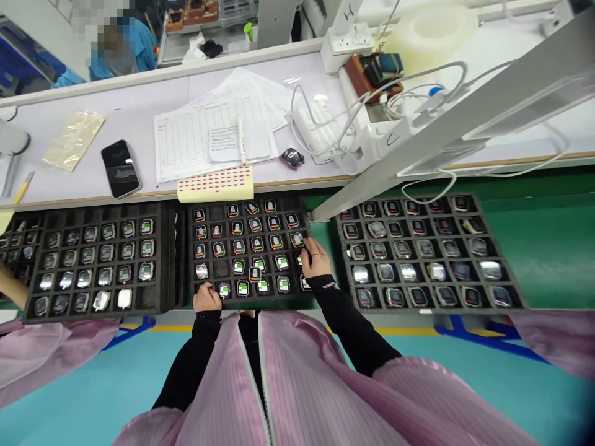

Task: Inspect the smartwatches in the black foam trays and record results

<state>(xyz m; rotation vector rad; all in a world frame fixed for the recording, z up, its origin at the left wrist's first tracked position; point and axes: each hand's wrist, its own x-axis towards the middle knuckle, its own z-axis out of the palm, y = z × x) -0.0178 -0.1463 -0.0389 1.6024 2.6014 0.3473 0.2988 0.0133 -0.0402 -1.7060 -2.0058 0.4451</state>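
A black foam tray (183,260) with many square cells sits in front of me, most cells holding a small smartwatch body (238,246) with a lit screen. My left hand (206,298) rests curled on the tray's near left corner, fingers closed over a cell; what it holds is hidden. At the tray's right edge my right hand (314,257) has its fingers bent around a watch body in the right-hand column. One watch body (255,273) lies tilted across the cell walls in the middle.
Similar black trays of watch bodies stand to the left (160,263) and right (511,291). Behind them lie a phone (120,168), printed sheets (195,139) with a pen, a red-dotted sticker sheet (216,184) and white cables (353,124). Another person's pink sleeve (41,353) is at the left.
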